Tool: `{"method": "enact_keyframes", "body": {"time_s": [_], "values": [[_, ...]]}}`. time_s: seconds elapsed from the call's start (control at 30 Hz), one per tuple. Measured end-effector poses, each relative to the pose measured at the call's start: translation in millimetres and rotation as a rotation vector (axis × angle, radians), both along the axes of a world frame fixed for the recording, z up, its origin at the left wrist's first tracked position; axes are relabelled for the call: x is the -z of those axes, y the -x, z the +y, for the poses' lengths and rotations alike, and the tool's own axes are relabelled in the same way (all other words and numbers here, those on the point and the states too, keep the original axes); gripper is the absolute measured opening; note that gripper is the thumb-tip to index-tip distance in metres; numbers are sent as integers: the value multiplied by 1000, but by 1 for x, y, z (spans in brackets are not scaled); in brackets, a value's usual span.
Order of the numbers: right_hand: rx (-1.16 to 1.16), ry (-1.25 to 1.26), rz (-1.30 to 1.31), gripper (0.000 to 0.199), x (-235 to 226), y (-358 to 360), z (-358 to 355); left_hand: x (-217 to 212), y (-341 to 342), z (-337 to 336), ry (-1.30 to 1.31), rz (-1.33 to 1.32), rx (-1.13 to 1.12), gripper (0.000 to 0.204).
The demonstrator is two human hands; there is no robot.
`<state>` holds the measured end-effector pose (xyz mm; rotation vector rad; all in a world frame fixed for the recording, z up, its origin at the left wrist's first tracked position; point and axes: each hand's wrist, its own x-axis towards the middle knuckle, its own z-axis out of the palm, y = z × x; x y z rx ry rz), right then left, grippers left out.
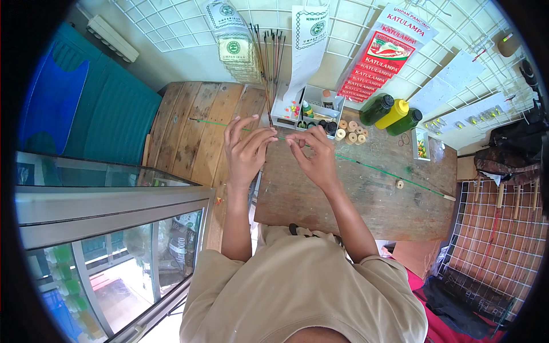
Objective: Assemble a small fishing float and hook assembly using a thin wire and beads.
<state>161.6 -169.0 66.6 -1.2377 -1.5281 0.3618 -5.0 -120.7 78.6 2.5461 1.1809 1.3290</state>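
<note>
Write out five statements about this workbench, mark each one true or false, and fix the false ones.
1. The yellow bottle stands between two dark green bottles. True.
2. The left hand is pressed flat on the wooden table. False: its fingers are bent, near the thin green rod.
3. The thin green rod reaches past both sides of the pair of hands. True.
4. The lone pale spool lies to the left of the left hand. False: it lies to the right of the right hand.
5. The red packets lie on the table. False: they hang against the white wire grid.
</note>
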Motion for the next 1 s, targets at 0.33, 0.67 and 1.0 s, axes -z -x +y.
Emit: {"method": "enact_keyframes", "body": {"time_s": [0.33,0.67,1.0], "values": [[30,-33,-65,19,-1,5,4,2,-1,2,-26,8,2,7],[-15,119,7,15,4,-2,0,5,-1,4,11,-39,69,7],[-62,152,60,12,13,-6,1,5,7,6,243,-132,172,11]]}}
